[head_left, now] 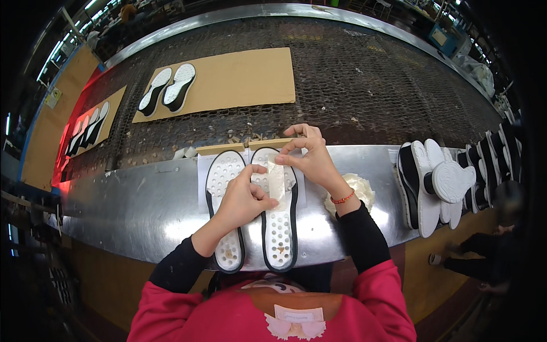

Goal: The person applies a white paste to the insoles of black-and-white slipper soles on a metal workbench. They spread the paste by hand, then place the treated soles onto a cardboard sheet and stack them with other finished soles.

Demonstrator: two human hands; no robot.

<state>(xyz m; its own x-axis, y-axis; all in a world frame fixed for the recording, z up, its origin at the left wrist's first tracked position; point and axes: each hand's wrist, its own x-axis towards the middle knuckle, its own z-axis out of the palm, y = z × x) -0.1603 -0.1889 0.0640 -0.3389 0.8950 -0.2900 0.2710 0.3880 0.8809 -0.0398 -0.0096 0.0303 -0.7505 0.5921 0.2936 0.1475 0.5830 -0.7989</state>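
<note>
Two shoe soles lie side by side on the metal ledge, white and studded with round hollows inside black rims: a left sole (224, 174) and a right sole (280, 242). Over the right sole stretches a pale, translucent strip of film or tape (277, 181). My right hand (310, 157) pinches its far end between thumb and forefinger, the other fingers raised. At the strip's near end is my left hand (242, 196), thumb on its edge and forefinger bent apart; the remaining fingers are partly hidden. White sheets (203, 171) lie beneath the soles.
A crumpled cream-coloured bundle (359, 191) sits right of my hands. More soles (424, 185) stand stacked at the right. Beyond the ledge (154, 182), a dark mesh conveyor (353, 85) carries cardboard sheets (245, 77) with pairs of soles (179, 85). Another person's legs (478, 256) show at lower right.
</note>
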